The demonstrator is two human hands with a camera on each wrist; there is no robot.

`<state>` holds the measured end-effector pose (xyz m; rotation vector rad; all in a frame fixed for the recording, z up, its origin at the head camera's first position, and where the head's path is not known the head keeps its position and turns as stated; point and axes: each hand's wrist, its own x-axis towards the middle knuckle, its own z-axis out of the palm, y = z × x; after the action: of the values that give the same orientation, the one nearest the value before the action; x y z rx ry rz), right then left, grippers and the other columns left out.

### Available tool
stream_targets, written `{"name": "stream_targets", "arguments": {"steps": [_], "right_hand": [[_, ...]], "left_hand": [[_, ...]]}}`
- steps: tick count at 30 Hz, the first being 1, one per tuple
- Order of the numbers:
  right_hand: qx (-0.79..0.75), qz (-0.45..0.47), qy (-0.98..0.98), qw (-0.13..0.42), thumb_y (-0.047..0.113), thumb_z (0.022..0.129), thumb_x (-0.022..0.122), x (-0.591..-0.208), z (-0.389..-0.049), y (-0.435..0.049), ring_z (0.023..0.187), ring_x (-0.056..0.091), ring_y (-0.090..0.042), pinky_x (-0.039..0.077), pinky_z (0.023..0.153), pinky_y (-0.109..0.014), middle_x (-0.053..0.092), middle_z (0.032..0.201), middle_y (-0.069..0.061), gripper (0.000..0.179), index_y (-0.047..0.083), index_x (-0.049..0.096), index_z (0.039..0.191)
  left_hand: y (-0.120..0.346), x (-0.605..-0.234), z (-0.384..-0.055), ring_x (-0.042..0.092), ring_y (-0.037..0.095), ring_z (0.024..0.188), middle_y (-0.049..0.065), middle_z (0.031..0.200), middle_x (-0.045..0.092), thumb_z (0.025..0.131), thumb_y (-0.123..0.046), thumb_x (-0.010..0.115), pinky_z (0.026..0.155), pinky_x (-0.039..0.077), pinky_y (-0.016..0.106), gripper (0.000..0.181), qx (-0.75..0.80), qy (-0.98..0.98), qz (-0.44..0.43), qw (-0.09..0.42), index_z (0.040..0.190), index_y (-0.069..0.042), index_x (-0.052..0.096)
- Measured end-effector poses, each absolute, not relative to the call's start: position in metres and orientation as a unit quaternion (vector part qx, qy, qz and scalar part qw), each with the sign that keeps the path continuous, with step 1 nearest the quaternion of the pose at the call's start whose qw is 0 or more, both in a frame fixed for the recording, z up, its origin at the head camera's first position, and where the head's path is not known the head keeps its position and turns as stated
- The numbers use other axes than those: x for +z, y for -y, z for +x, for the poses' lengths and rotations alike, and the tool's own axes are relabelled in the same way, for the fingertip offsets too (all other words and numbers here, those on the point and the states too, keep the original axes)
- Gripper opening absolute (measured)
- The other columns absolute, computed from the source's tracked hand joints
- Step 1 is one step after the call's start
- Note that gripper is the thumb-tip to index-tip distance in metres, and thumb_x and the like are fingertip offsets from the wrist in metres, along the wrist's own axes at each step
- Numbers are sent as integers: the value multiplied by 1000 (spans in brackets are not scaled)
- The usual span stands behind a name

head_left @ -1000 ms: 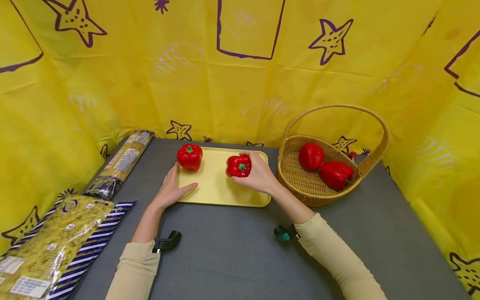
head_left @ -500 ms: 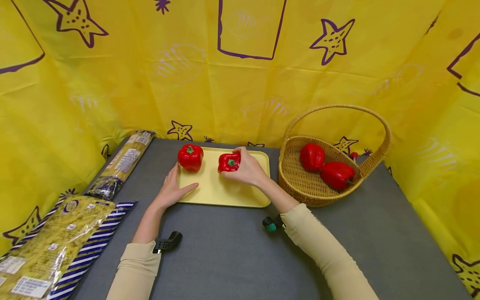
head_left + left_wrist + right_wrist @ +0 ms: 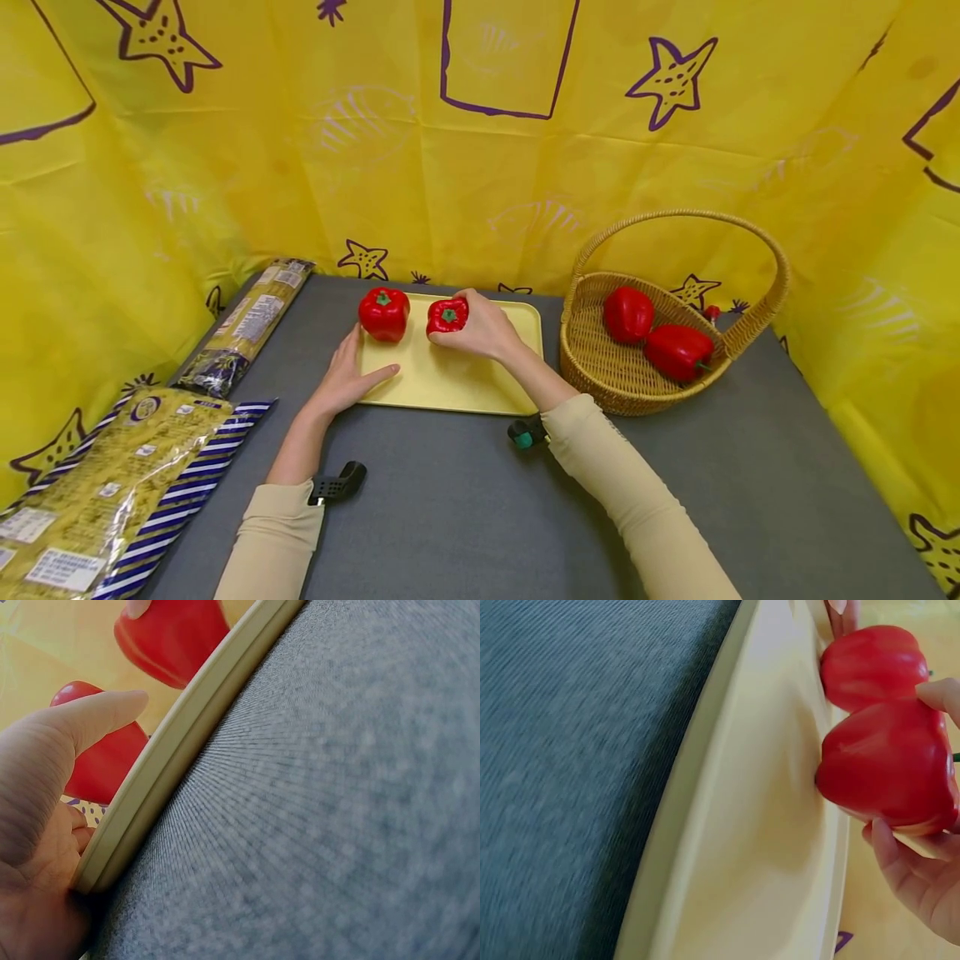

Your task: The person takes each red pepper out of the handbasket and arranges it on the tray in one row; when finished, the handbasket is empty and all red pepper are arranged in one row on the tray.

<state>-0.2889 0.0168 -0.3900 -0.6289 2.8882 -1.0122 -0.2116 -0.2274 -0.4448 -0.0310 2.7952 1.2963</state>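
Note:
A pale yellow tray [image 3: 450,392] lies on the grey table. At its left end stands a red bell pepper [image 3: 384,317] with its green stem up. My right hand [image 3: 483,327] grips a second red bell pepper [image 3: 442,317] between thumb and fingers, over the tray and just right of the first; the right wrist view shows this held pepper [image 3: 889,765] up close. My left hand [image 3: 348,375] rests at the tray's left edge, fingers extended and thumb spread over the rim. In the left wrist view the left thumb [image 3: 105,716] passes in front of the standing pepper [image 3: 112,765].
A wicker basket [image 3: 600,387] with a tall handle stands right of the tray, with two red bell peppers [image 3: 652,333] inside. Plastic-wrapped packages [image 3: 247,321] lie along the left side, a larger striped bag [image 3: 127,492] nearer. Yellow patterned cloth [image 3: 465,183] closes off the back.
My right hand has carried its bell pepper leftward over the tray, closer to the standing pepper. The left hand has stayed at the tray's left edge.

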Motion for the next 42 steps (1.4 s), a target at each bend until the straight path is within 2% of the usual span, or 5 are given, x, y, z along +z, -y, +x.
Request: {"name": "stream_targets", "arguments": {"steps": [20, 28, 42], "right_hand": [[-287, -136, -948, 16, 72, 72, 67, -392, -297, 4, 98, 58, -20, 51, 81, -39, 62, 114, 0, 81, 18, 51, 131], [-287, -140, -948, 16, 70, 74, 68, -395, -301, 5, 100, 58, -20, 51, 82, -38, 61, 116, -2, 81, 16, 50, 130], [-341, -163, -925, 36, 55, 74, 78, -399, -302, 7, 106, 58, -23, 51, 88, -39, 60, 121, -5, 81, 11, 46, 135]], "left_hand": [[226, -445, -210, 4, 42, 145, 24, 160, 4, 86, -48, 69, 112, 9, 64, 110, 428, -903, -11, 35, 156, -4, -4], [227, -446, -211, 4, 42, 145, 24, 160, 4, 86, -49, 69, 111, 9, 65, 109, 429, -903, -8, 32, 156, -6, -3], [228, -445, -212, 5, 42, 145, 23, 160, 5, 86, -48, 69, 111, 10, 65, 108, 427, -904, -4, 27, 156, -6, -3]]}}
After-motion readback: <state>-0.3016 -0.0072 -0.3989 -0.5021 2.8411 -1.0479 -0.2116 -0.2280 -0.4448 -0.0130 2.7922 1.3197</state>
